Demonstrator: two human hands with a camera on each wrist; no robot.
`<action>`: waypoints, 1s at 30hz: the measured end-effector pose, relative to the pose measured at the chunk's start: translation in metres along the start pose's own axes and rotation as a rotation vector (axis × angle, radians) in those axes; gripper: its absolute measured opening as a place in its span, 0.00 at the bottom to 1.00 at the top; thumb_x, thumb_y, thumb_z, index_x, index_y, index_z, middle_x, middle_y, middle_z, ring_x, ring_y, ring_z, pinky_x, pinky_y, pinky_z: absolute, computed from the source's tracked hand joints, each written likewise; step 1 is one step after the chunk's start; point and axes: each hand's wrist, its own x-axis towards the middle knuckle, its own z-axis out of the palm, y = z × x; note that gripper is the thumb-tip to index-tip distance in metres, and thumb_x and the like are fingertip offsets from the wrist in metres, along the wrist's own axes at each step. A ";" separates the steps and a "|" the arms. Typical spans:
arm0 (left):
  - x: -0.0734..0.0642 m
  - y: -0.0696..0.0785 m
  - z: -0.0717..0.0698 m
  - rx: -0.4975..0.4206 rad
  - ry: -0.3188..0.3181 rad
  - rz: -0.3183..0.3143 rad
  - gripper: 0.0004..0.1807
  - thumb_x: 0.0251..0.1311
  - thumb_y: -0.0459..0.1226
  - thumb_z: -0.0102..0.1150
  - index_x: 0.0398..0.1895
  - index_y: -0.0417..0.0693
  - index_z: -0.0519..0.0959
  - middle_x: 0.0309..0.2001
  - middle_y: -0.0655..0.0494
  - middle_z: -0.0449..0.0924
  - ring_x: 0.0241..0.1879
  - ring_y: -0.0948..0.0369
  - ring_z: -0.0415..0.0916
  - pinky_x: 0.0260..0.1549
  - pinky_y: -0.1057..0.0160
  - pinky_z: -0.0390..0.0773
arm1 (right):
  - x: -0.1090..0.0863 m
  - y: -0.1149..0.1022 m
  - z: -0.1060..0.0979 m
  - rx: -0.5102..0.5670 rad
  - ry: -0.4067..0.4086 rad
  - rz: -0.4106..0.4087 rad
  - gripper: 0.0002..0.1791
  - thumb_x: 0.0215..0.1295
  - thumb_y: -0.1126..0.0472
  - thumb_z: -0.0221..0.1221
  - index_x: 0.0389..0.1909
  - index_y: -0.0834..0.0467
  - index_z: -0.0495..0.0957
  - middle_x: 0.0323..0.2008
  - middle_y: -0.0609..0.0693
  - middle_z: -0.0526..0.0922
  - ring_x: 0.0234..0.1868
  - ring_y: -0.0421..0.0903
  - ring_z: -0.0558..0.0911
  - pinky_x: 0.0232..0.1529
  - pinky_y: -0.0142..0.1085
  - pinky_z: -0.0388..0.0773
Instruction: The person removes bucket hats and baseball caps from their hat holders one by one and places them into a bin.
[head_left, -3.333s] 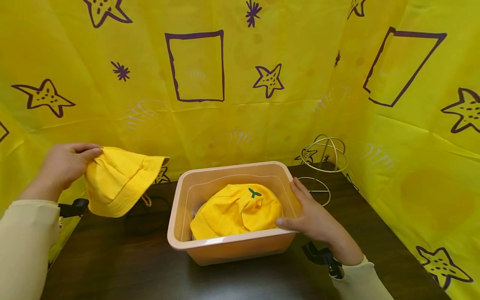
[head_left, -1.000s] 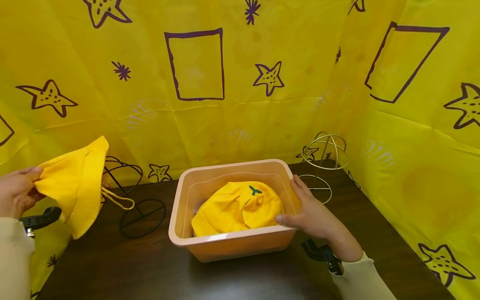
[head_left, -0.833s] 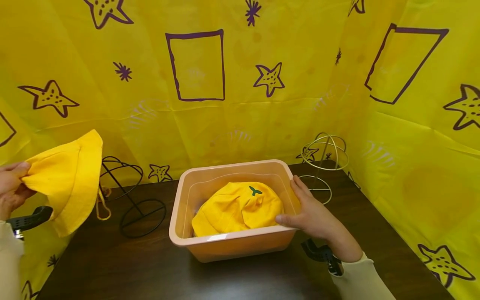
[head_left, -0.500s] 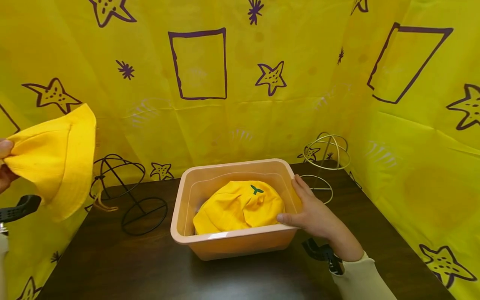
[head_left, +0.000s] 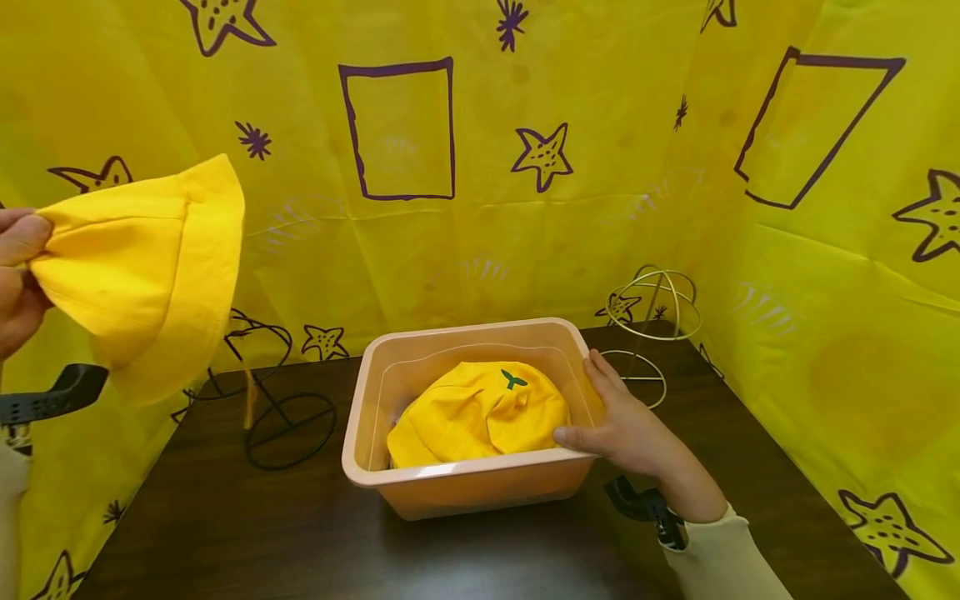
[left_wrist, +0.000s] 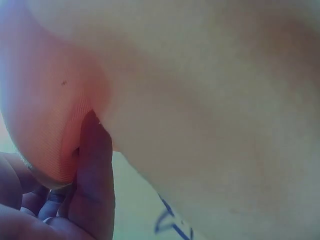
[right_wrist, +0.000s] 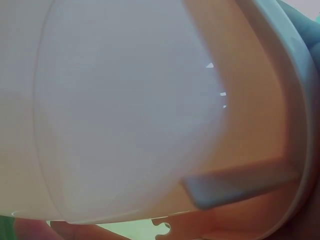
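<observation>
At the left of the head view, my left hand (head_left: 18, 275) pinches the crown of a yellow brimmed hat (head_left: 142, 267). The hat is in the air, tilted, with its brim to the right and a thin cord hanging below. In the left wrist view, the pale-looking hat cloth (left_wrist: 200, 100) fills most of the picture beside my fingers (left_wrist: 95, 185). My right hand (head_left: 622, 429) holds the right side of a peach plastic basin (head_left: 480, 492), its thumb over the front rim. Inside the basin lies another yellow hat (head_left: 457, 417) with a green sprout mark.
A black wire stand (head_left: 288, 421) rises behind and below the raised hat, partly hidden by it. At the back right is a cream wire stand (head_left: 652, 333). The dark wooden table (head_left: 262, 533) meets yellow patterned cloth walls (head_left: 600, 67).
Held throughout, the hat went left and lower, uncovering the black wire stand, then rose and came slightly back right. My right hand and the basin have stayed about where they were.
</observation>
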 end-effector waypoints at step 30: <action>-0.051 0.004 0.206 -0.265 -0.088 -0.095 0.14 0.58 0.26 0.66 0.48 0.32 0.82 0.51 0.46 0.73 0.45 0.52 0.78 0.39 0.58 0.82 | 0.001 0.001 0.001 -0.009 0.000 -0.007 0.64 0.54 0.37 0.70 0.78 0.64 0.44 0.79 0.56 0.37 0.74 0.67 0.48 0.66 0.65 0.51</action>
